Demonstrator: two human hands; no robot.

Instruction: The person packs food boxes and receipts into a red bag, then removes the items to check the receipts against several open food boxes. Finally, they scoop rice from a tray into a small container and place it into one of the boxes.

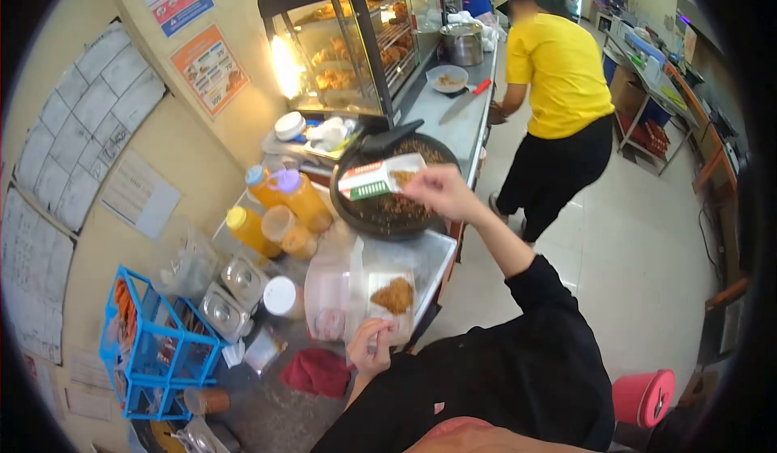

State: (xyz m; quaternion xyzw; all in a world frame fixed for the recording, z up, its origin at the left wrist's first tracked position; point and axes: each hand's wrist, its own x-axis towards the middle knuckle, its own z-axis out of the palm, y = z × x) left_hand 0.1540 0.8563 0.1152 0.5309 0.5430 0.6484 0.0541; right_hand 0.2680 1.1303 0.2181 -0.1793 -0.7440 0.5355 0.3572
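Observation:
My right hand (443, 194) is closed, with its fingertips at the open end of a red, white and green food carton (371, 179) that shows brown fried food. What the fingers pinch is hidden. Beneath the carton is a wide black pan (380, 216) with brown crumbs in it. Closer to me, a piece of fried chicken (393, 296) lies in an open white paper box (379, 281). My left hand (371, 346) has its fingers closed at the near edge of that box. Left of it stands a clear plastic container (325, 287).
Several sauce bottles (301, 198) line the wall side, near a white-lidded jar (282, 296) and a blue rack (166, 348). A maroon cloth (316, 372) lies in front. Behind are a lit food warmer (344, 52), a red-handled knife (465, 103) and a person in a yellow shirt (558, 76).

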